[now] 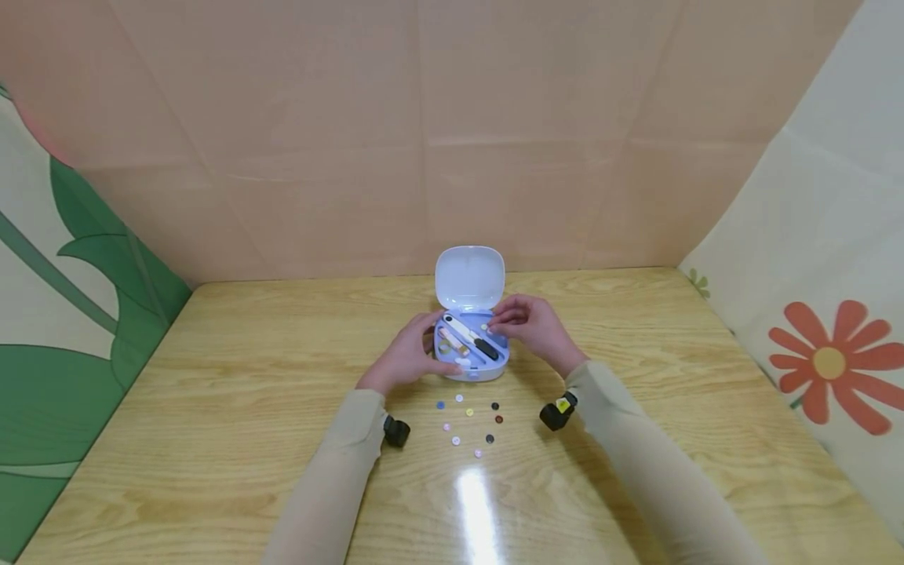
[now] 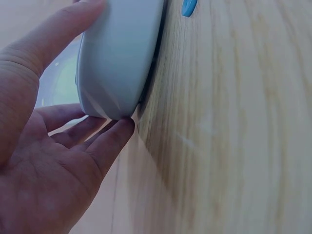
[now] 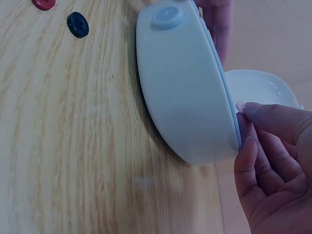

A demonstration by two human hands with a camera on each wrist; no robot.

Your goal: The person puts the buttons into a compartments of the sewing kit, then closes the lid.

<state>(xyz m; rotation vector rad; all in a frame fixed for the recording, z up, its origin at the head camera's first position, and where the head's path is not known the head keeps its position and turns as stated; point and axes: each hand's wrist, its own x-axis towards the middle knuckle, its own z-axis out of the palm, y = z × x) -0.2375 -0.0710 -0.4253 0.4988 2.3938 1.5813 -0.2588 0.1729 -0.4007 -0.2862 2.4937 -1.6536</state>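
A white and pale blue sewing box [image 1: 475,375] stands on the table with its lid [image 1: 469,278] raised at the back. My left hand [image 1: 410,355] grips the box's left side, thumb at the front and fingers round the far side; in the left wrist view the fingertips touch the box wall [image 2: 122,53]. Over the right part of the tray, my right hand [image 1: 533,326] pinches a small pale button [image 3: 240,106] between thumb and finger. Inside the box lie a slim white tool with a black end [image 1: 486,348] and a pinkish stick-like item [image 1: 453,341].
In front of the box several loose buttons are spread on the wooden table [image 1: 282,408], among them a blue button [image 1: 441,405], a yellow button [image 1: 469,412] and a dark button [image 1: 490,439]. A plain pinkish cloth [image 1: 318,157] hangs behind the table.
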